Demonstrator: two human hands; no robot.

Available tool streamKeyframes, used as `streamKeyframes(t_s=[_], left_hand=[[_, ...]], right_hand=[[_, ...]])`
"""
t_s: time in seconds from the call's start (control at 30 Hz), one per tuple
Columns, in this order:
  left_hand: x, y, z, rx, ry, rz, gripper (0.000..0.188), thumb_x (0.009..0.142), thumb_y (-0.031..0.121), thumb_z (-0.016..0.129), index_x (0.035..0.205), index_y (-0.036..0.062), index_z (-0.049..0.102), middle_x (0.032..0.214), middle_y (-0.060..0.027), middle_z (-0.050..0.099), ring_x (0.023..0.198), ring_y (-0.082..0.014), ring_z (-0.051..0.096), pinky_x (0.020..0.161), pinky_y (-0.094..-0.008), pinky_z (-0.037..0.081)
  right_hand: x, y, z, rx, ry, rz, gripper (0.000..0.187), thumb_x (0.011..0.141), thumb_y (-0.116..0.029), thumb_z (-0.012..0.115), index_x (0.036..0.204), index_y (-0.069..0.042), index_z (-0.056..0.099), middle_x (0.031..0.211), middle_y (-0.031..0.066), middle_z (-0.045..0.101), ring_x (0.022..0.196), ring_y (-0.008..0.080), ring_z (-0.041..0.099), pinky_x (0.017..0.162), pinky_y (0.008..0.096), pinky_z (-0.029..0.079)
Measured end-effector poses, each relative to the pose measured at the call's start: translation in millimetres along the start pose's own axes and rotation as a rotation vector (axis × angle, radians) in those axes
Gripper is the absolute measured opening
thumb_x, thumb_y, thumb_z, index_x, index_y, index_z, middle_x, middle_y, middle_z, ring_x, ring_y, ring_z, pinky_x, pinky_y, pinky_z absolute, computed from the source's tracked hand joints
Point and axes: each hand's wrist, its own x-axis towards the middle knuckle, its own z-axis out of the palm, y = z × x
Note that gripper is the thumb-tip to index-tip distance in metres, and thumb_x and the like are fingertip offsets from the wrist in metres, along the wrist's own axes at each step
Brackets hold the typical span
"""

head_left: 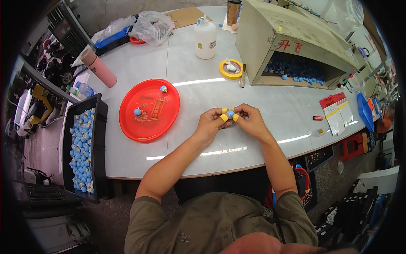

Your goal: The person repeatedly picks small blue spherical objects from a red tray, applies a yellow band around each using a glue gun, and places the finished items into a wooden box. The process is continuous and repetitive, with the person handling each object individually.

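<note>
Between both hands, blue piece, seemingly round

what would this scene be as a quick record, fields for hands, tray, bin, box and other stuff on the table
hands: left hand and right hand pinching one small blue piece
fingertips: yellow covers on several
tray: red tray, two loose pieces on it
bin: black bin, many blue pieces
box: open-fronted box, blue heap inside
table: white bottle, yellow roll, pink flask

A pale, glossy table reflects streaks of light above a speckled grey floor.
</note>
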Motion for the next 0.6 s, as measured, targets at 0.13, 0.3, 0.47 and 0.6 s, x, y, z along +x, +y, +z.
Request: streamKeyframes(t_s=[0.13, 0.3, 0.47, 0.6], left_hand=[[2.4, -4.5, 0.0, 0.036, 0.017, 0.047, 0.021, 0.096, 0.010, 0.066, 0.113, -0.0013, 0.062, 0.108, -0.0093, 0.068, 0.095, -0.0159, 0.068, 0.083, -0.0255, 0.057], [1.1, -4.5, 1.0, 0.049, 0.038, 0.020, 0.021, 0.096, 0.010, 0.066, 0.112, -0.0025, 0.063, 0.107, -0.0100, 0.068, 0.094, -0.0161, 0.068, 0.082, -0.0254, 0.057], [0.6, -6.1, 4.3, 0.049, 0.063, 0.059, 0.019, 0.096, 0.007, 0.065, 0.111, -0.0037, 0.062, 0.107, -0.0111, 0.068, 0.092, -0.0160, 0.068, 0.082, -0.0264, 0.058], [-0.2, -9.6, 5.0, 0.075, 0.087, 0.105, 0.017, 0.096, 0.005, 0.064, 0.110, -0.0042, 0.062, 0.107, -0.0112, 0.067, 0.091, -0.0156, 0.067, 0.083, -0.0269, 0.058]], right_hand=[[-0.2, 1.3, 1.1, 0.001, 0.013, -0.003, 0.017, 0.085, -0.004, 0.068, 0.100, 0.003, 0.068, 0.082, -0.0014, 0.063, 0.071, 0.0028, 0.050, 0.064, 0.0202, 0.043], [-0.5, 0.8, 1.2, -0.012, 0.001, 0.025, 0.014, 0.086, -0.004, 0.067, 0.098, 0.003, 0.068, 0.082, -0.0013, 0.064, 0.069, 0.0026, 0.050, 0.062, 0.0200, 0.043], [-1.1, -1.1, 5.6, 0.064, 0.021, 0.065, 0.012, 0.088, -0.003, 0.065, 0.098, 0.003, 0.067, 0.083, -0.0001, 0.065, 0.070, 0.0029, 0.052, 0.062, 0.0203, 0.045], [-2.3, -1.5, 8.8, 0.041, 0.029, 0.050, 0.012, 0.088, -0.002, 0.065, 0.099, 0.003, 0.066, 0.084, 0.0011, 0.066, 0.070, 0.0035, 0.054, 0.062, 0.0208, 0.046]])
